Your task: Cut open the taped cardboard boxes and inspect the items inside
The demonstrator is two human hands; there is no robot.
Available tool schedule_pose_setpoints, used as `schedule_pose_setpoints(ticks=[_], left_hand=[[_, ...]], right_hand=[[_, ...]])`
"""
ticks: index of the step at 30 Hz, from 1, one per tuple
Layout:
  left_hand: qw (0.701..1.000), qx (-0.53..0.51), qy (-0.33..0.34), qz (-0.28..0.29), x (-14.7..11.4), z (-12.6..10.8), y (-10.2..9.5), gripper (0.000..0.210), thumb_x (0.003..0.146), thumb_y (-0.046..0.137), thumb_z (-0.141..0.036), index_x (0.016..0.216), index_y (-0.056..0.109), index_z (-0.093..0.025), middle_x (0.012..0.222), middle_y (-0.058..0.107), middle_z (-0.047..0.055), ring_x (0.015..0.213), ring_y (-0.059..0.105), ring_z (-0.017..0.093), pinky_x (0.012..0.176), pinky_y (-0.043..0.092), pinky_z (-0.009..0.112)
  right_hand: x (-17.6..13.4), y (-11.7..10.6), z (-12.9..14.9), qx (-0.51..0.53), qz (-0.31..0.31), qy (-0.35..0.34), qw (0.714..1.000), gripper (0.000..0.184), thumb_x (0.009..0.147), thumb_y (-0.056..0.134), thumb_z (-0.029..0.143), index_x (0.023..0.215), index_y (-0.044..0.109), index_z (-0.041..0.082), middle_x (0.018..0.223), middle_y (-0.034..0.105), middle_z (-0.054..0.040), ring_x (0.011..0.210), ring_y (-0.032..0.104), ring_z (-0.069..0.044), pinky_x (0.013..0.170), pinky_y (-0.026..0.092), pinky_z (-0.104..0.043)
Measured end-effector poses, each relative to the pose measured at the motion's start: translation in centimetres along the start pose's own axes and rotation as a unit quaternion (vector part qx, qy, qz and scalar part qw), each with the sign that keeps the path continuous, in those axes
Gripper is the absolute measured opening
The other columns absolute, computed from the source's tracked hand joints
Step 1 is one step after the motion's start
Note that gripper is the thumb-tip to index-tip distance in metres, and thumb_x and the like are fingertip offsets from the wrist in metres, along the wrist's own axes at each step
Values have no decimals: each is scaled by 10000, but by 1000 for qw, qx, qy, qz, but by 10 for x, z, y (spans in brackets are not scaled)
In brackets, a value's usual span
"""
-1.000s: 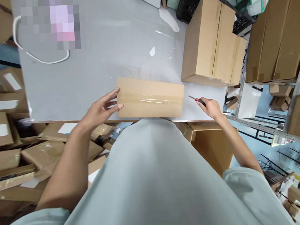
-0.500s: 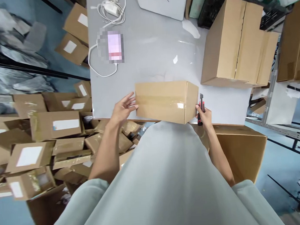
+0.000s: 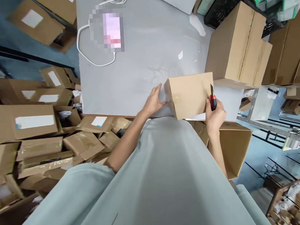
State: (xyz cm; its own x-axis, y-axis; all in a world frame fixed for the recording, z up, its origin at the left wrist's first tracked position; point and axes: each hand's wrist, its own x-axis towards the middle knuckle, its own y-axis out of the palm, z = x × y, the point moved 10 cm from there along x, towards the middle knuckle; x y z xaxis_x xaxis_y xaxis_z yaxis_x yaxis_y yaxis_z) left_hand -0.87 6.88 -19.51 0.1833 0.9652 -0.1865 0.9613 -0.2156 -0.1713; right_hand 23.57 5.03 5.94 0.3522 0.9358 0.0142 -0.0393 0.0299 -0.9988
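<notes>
A brown cardboard box [image 3: 190, 95] stands at the near edge of the grey table [image 3: 136, 46], in front of my body. My left hand [image 3: 154, 100] is beside the box's left end, fingers spread, with the thumb close to or touching its lower left side. In my right hand [image 3: 215, 117] is a red and black utility knife [image 3: 213, 100], its dark blade pointing away from me. That hand is also against the box's right edge; whether its fingers press on the cardboard I cannot tell.
A tall carton [image 3: 234, 47] stands at the table's right side. At the back left lies a blurred pink device [image 3: 112, 29] with a white cable [image 3: 97, 64]. Many boxes [image 3: 34, 120] are heaped left of the table. An open carton [image 3: 236, 148] sits below its right edge.
The box has turned and now shows a different, shorter face. Both hands have shifted along with it, and the view has swung round. The knife stays in my right hand.
</notes>
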Motion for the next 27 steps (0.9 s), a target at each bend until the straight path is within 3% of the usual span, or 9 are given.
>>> schedule_pose_setpoints(ticks=[4,7,9,15,20,24,27], left_hand=[[995,56,77,-16,-18,-59,-43,1062,910,828,-403,1813,280,-295,1846,378,150,1668,429,399,1349,428,575],[986,82,147,0,-18,-104,-50,1040,943,814,-373,1818,261,-272,1832,409,154,1687,395,417,1387,373,597],[980,93,178,9,-14,-120,-48,1044,957,803,-366,1822,233,-237,1810,433,181,1670,416,434,1382,371,620],[972,117,204,-6,-5,-123,-39,1069,946,787,-318,1819,190,-163,1779,442,240,1653,424,475,1362,383,642],[974,109,198,-17,-4,-120,-36,1093,906,767,-269,1821,181,-154,1774,444,245,1645,430,481,1366,371,635],[975,101,197,-20,-4,-119,-37,1072,908,757,-303,1819,213,-156,1761,466,241,1637,441,473,1365,372,622],[975,87,201,-22,-5,-120,-40,1032,935,745,-354,1822,243,-196,1750,486,216,1624,460,450,1354,395,605]], right_hand=[[4,0,2,-16,2,5,1000,572,1148,445,538,1440,731,139,1354,785,-249,1240,763,-405,1041,575,-503],[4,-3,2,-32,-3,-3,999,576,1150,432,540,1409,749,135,1306,801,-241,1209,772,-391,1029,581,-479],[4,-3,3,-45,-4,-9,999,584,1154,411,542,1390,759,136,1275,811,-232,1187,778,-382,1021,586,-468],[3,-1,5,-64,9,-8,998,604,1160,394,532,1434,731,113,1260,806,-251,1243,767,-394,1057,584,-477],[-17,-18,25,-70,6,-20,997,585,1166,389,463,1608,591,136,1543,645,-282,1341,730,-375,1055,604,-475],[-57,-11,68,-30,113,-57,991,642,1193,314,435,1798,344,220,1502,718,-209,1268,783,-326,988,644,-424],[-82,-1,108,6,170,-116,979,609,1190,345,405,1778,430,273,1511,755,-138,1295,783,-317,1046,641,-425]])
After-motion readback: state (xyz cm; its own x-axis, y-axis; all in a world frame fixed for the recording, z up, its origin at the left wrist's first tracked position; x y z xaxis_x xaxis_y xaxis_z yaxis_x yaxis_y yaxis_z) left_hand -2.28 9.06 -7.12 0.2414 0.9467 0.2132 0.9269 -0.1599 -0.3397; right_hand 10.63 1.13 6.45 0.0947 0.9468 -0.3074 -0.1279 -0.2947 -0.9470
